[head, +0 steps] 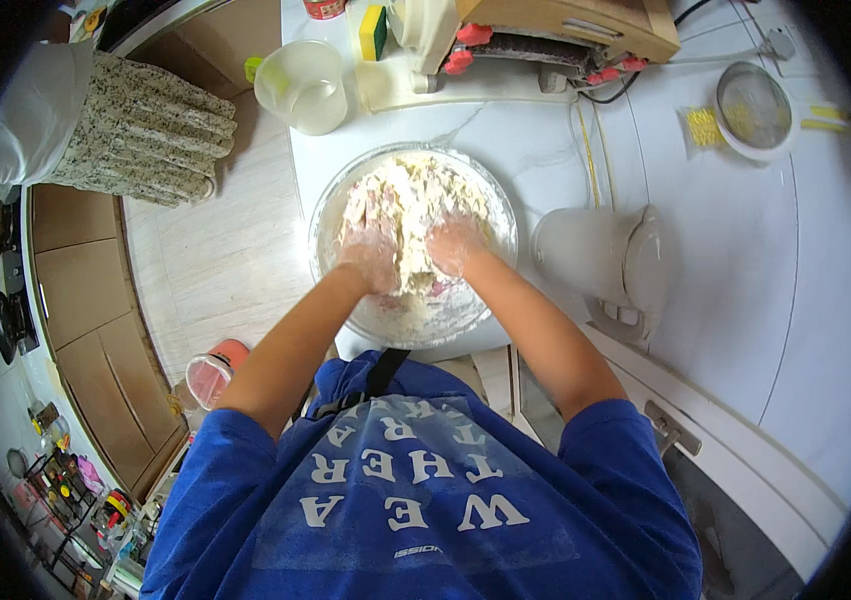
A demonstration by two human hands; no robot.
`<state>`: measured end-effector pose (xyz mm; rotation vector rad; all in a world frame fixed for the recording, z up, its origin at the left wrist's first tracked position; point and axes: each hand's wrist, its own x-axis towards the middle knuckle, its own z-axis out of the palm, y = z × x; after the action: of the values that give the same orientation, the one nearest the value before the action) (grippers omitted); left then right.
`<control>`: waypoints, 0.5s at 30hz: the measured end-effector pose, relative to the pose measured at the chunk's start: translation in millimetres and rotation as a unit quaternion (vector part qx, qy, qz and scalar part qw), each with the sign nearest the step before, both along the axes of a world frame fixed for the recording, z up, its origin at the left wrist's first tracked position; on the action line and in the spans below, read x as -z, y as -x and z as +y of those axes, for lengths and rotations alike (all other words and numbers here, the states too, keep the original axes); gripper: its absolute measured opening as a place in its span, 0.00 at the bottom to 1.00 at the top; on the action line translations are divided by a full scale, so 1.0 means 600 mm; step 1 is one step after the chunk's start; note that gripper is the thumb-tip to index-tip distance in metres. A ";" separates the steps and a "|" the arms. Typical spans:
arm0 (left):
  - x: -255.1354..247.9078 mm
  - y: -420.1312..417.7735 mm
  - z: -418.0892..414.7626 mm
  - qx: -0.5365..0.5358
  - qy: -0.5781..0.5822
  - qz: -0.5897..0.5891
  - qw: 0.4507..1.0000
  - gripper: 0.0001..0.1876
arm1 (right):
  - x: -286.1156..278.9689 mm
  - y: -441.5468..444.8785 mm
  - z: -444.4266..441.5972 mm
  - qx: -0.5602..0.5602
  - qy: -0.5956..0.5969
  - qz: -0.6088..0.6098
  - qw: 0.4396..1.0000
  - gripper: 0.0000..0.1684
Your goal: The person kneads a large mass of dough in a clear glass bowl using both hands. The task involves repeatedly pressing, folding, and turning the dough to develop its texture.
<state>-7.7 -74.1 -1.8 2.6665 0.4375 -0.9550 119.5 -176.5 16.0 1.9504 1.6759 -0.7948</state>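
A large round bowl (512, 240) holds a crumbly, pale yellow flour mixture (418, 195), with loose flour coating its inner wall. Both of my hands are inside the bowl, dusted and smeared with flour. On the left side of the mixture, my left hand (369, 251) lies with its fingers stretched away from me and clumps clinging to them. My right hand (458, 241) presses into the right side, its fingers sunk in the clumps and mostly hidden. Patches of a pink print show through the flour near the bowl's bottom.
Beyond the bowl stand a clear plastic jug (302, 90), a yellow-green sponge (373, 34) and a wood-cased machine (568, 22) with red knobs. To the right are a white kettle (590, 247) and a sieve (755, 109). The counter edge (298, 180) runs close left of the bowl.
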 end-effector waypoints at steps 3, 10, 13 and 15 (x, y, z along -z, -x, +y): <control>0.002 -0.002 -0.009 0.006 0.026 0.022 0.999 0.39 | 0.015 0.004 -0.005 0.024 0.039 0.004 0.999 0.20; -0.023 -0.006 -0.008 0.001 0.008 -0.026 1.000 0.37 | 0.017 0.001 -0.001 0.097 0.077 0.041 0.991 0.25; -0.029 -0.010 -0.008 0.006 -0.007 -0.023 1.000 0.37 | 0.020 0.002 -0.004 0.104 0.049 0.022 0.993 0.26; -0.044 -0.017 -0.008 0.030 -0.013 0.012 0.999 0.37 | 0.026 0.005 -0.009 0.121 0.027 0.008 0.992 0.26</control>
<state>2.6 -78.9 24.8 2.7080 0.3792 -1.0067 116.6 -181.8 0.2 2.1401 1.4269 -0.9355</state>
